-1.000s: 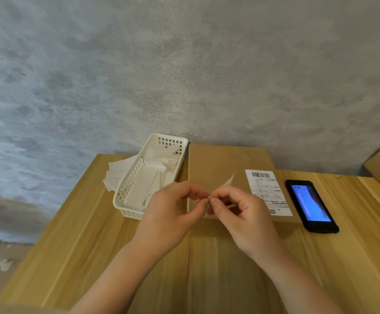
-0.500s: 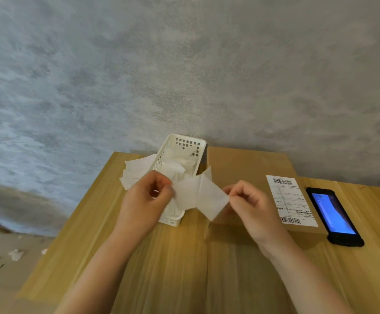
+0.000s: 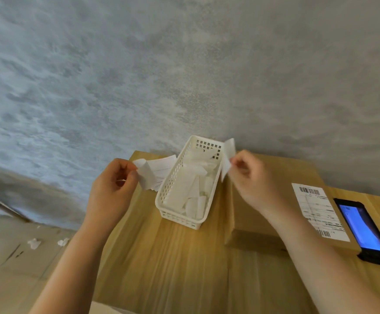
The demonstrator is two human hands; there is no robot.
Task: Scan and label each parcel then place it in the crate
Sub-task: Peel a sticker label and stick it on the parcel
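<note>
From the head camera I see my left hand [image 3: 112, 189] pinching 1 white paper slip [image 3: 145, 175] off the table's [image 3: 184, 268] far left corner, and my right hand [image 3: 250, 177] pinching another slip [image 3: 227, 155] above the white basket [image 3: 180, 217] of paper scraps. The cardboard parcel [image 3: 275, 171], already labelled [image 3: 318, 211], lies along the far edge, touching the phone [image 3: 363, 230] to its right.
</note>
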